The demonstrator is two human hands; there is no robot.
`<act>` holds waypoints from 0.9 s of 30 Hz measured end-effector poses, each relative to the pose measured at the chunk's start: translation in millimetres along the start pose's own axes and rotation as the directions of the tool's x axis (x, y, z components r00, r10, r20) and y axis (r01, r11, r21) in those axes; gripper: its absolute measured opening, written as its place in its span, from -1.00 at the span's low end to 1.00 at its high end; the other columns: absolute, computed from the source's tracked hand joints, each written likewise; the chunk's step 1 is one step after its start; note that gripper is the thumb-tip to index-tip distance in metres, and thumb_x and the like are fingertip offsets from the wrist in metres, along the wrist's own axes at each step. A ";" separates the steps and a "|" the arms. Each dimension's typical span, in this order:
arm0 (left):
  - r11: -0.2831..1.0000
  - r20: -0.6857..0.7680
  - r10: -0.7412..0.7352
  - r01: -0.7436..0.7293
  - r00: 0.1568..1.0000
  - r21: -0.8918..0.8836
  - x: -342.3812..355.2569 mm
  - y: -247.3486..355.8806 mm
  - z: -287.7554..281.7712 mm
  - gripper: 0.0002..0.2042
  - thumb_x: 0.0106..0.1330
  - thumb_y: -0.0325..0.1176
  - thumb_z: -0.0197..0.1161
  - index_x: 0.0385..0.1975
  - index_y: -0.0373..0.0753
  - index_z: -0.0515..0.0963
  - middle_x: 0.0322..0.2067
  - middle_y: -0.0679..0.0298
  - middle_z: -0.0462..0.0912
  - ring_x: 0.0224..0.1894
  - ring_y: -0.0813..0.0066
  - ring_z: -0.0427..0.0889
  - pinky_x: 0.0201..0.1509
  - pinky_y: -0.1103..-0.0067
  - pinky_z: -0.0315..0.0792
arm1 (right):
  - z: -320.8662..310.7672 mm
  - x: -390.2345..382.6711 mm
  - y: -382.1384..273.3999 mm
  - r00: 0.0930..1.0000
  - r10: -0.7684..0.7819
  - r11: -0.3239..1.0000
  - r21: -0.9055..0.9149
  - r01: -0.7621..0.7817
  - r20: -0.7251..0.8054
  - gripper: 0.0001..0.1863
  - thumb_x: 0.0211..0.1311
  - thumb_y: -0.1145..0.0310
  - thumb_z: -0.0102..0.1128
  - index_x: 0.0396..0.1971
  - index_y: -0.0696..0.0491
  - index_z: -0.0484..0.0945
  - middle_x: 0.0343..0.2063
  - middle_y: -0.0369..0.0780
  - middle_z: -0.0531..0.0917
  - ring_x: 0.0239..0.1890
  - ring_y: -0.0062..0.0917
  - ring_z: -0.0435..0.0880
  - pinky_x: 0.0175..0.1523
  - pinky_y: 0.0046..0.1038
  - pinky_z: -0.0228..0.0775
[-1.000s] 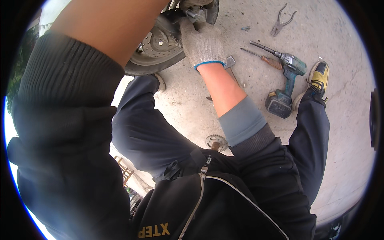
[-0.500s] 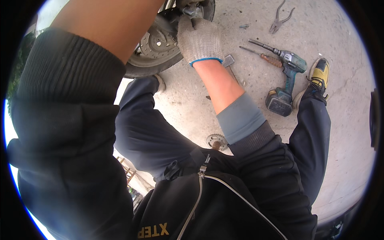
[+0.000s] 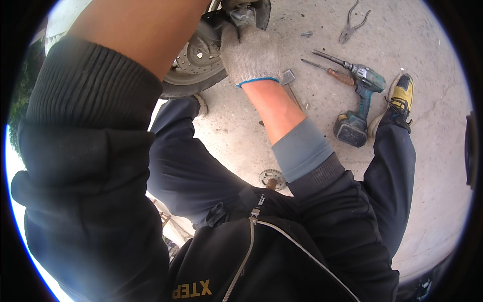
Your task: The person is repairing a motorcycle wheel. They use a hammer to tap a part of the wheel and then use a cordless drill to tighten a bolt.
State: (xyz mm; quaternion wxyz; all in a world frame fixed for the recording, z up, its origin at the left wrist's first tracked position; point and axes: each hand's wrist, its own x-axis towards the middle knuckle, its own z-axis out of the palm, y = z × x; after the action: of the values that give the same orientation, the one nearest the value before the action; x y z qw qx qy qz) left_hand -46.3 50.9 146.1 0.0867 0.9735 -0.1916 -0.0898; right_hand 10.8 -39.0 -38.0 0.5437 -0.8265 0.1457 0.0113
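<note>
My right hand [image 3: 252, 56], in a grey knit glove with a blue cuff, reaches up to the hub of a wheel [image 3: 198, 86] at the top. Its fingers curl against a dark part with a shiny metal piece [image 3: 243, 16]; their tips are hidden, so what they grip does not show. My left forearm [image 3: 138, 32] is bare below a pushed-up black sleeve and crosses the upper left, partly covering the wheel. A brownish patch at the top edge may be my left hand's glove [image 3: 238, 3]; its fingers cannot be made out.
On the concrete floor to the right lie a teal cordless impact driver [image 3: 366, 80], a screwdriver [image 3: 342, 76], pliers [image 3: 348, 29] and a small bolt [image 3: 306, 34]. A hammer [image 3: 288, 77] lies partly behind my right wrist. Closer in is a toothed sprocket [image 3: 266, 176].
My right hand has shifted very slightly left and its curled fingers have turned a little. My left forearm has edged to the right. The floor tools have stayed put.
</note>
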 end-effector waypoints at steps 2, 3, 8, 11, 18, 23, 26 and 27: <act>1.000 0.000 0.001 -0.001 1.000 0.003 0.3 -0.5 0.6 -0.68 0.27 -0.32 0.45 0.02 -0.14 0.73 -0.07 0.17 0.79 -0.01 0.32 0.77 0.07 0.41 0.61 | -0.2 -1.1 2.3 1.000 -0.021 0.999 -0.024 0.021 -0.003 -0.64 0.40 0.12 0.17 -0.16 0.15 0.69 -0.27 0.08 0.78 -0.17 0.00 0.81 -0.01 -0.04 0.66; 1.000 0.002 0.000 0.000 1.000 0.005 -0.4 -0.3 0.3 -0.68 0.27 -0.32 0.45 0.02 -0.14 0.73 -0.07 0.17 0.79 -0.01 0.32 0.77 0.07 0.41 0.61 | -1.3 -2.1 2.4 1.000 0.025 1.000 -0.009 -0.025 -0.005 -0.63 0.41 0.12 0.17 -0.17 0.15 0.70 -0.25 0.09 0.78 -0.16 0.01 0.81 -0.01 -0.03 0.65; 1.000 0.004 0.001 -0.001 1.000 0.002 -0.2 -2.8 1.9 -0.68 0.26 -0.32 0.46 0.02 -0.14 0.73 -0.07 0.17 0.79 -0.01 0.31 0.77 0.07 0.41 0.61 | -6.9 3.3 -8.0 0.999 0.035 0.997 -0.062 -0.035 -0.010 -0.64 0.38 0.12 0.15 -0.19 0.12 0.71 -0.31 0.10 0.76 -0.19 0.04 0.78 -0.06 -0.03 0.65; 1.000 -0.005 -0.002 0.002 1.000 0.000 -1.8 -3.2 -0.9 -0.68 0.26 -0.31 0.46 0.01 -0.14 0.73 -0.07 0.17 0.79 -0.01 0.31 0.77 0.07 0.40 0.61 | -10.0 7.4 -11.7 0.981 0.154 0.987 -0.067 -0.147 0.120 -0.63 0.41 0.16 0.16 -0.03 0.16 0.64 -0.26 0.08 0.78 -0.13 -0.01 0.81 0.00 -0.06 0.66; 1.000 -0.001 0.004 -0.004 1.000 0.015 -0.9 -2.0 3.3 -0.68 0.25 -0.30 0.47 0.01 -0.13 0.74 -0.07 0.17 0.80 -0.01 0.31 0.77 0.07 0.40 0.60 | -11.8 2.4 -9.1 0.986 0.135 0.991 0.004 -0.136 0.098 -0.61 0.41 0.15 0.16 0.00 0.17 0.62 -0.25 0.08 0.79 -0.13 0.00 0.81 0.01 -0.08 0.67; 1.000 0.006 0.011 -0.011 1.000 0.017 4.4 -1.3 4.1 -0.68 0.25 -0.30 0.48 0.00 -0.13 0.74 -0.07 0.17 0.80 -0.01 0.31 0.77 0.08 0.39 0.60 | -7.4 4.3 -7.9 0.992 0.087 0.995 -0.065 -0.081 0.086 -0.62 0.41 0.14 0.18 -0.06 0.17 0.66 -0.25 0.08 0.79 -0.14 -0.03 0.81 0.02 -0.08 0.66; 1.000 0.014 0.013 -0.014 1.000 0.023 6.7 -0.8 3.4 -0.68 0.24 -0.29 0.48 0.00 -0.13 0.74 -0.07 0.17 0.80 -0.01 0.30 0.77 0.08 0.39 0.60 | -6.7 3.5 -7.8 0.997 0.042 0.999 -0.034 -0.040 0.058 -0.63 0.42 0.15 0.16 -0.10 0.17 0.69 -0.24 0.07 0.78 -0.14 -0.03 0.81 0.03 -0.08 0.65; 1.000 0.015 0.013 -0.013 1.000 0.024 7.2 -0.9 3.2 -0.68 0.24 -0.29 0.48 0.00 -0.13 0.74 -0.07 0.17 0.80 -0.01 0.30 0.77 0.08 0.39 0.60 | -8.0 0.8 -7.1 0.991 0.111 0.994 -0.009 -0.110 0.072 -0.63 0.43 0.15 0.14 -0.10 0.16 0.70 -0.24 0.08 0.78 -0.13 -0.02 0.80 0.04 -0.07 0.64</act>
State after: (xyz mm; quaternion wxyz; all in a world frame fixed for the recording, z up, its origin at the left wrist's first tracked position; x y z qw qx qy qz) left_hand -40.0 48.5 141.8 0.0740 0.9726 -0.1995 -0.0939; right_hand 12.2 -43.8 -28.6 0.5451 -0.8175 0.1714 0.0716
